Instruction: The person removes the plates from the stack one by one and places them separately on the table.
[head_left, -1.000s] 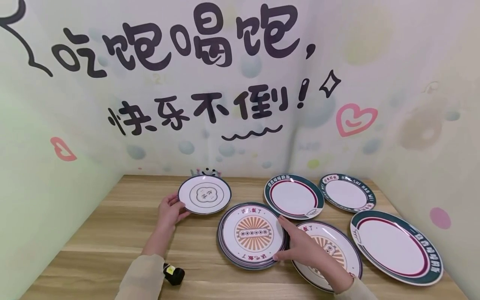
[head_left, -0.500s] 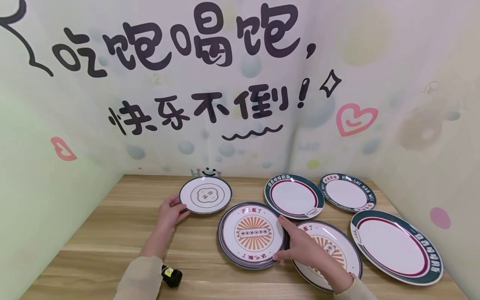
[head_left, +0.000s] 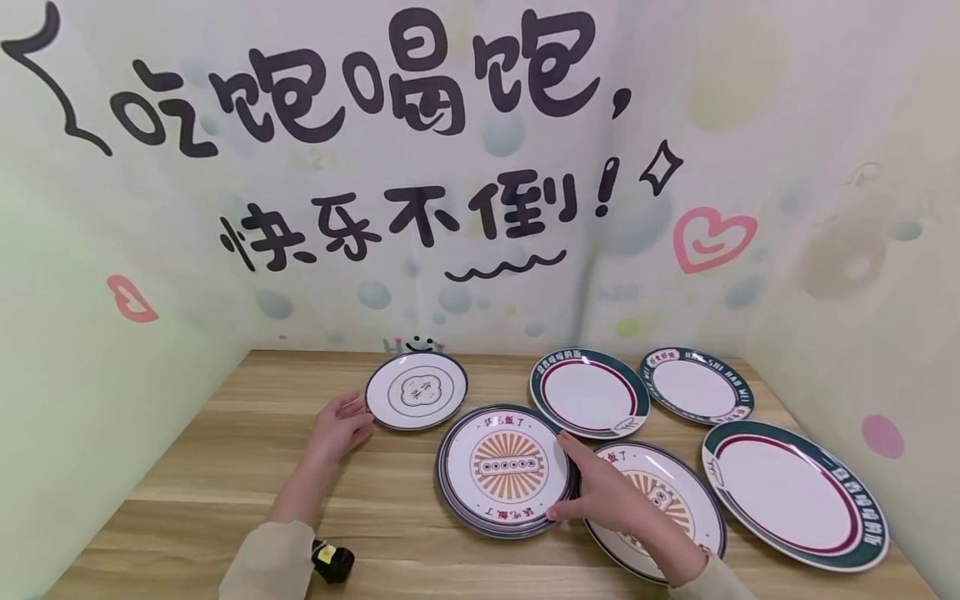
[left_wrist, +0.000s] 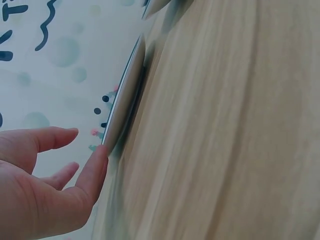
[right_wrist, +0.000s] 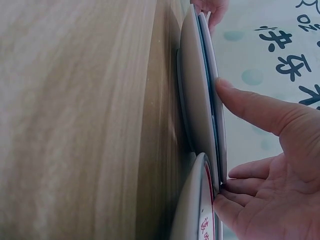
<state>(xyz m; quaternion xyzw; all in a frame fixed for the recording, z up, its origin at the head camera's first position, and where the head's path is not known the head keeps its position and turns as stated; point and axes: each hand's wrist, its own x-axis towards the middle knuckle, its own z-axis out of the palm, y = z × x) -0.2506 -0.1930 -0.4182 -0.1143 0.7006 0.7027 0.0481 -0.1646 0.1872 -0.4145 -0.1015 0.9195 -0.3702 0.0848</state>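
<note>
A small white plate (head_left: 417, 391) with a thin dark rim and a scalloped emblem lies at the back left of the table. Beside its left edge is my left hand (head_left: 341, 427); in the left wrist view one fingertip touches the rim, with the other digits spread apart. My right hand (head_left: 603, 487) rests against the right side of a stack of plates (head_left: 506, 468), whose top plate bears an orange sunburst. Thumb and fingertips touch the stack's edge, spread wide and fairly straight. Partly under this hand and forearm lies another sunburst plate (head_left: 693, 500).
Two green-rimmed plates, a round one (head_left: 588, 393) and an oval one (head_left: 697, 386), lie at the back right. A large green-rimmed oval plate (head_left: 795, 496) is at the right. A black object (head_left: 334, 562) shows by the left sleeve. A printed wall (head_left: 480, 317) backs the wooden table (head_left: 187, 500).
The small plate has shifted slightly right and turned a little. My left hand has loosened from its rim and drawn slightly left. My right hand stays put on the stack.
</note>
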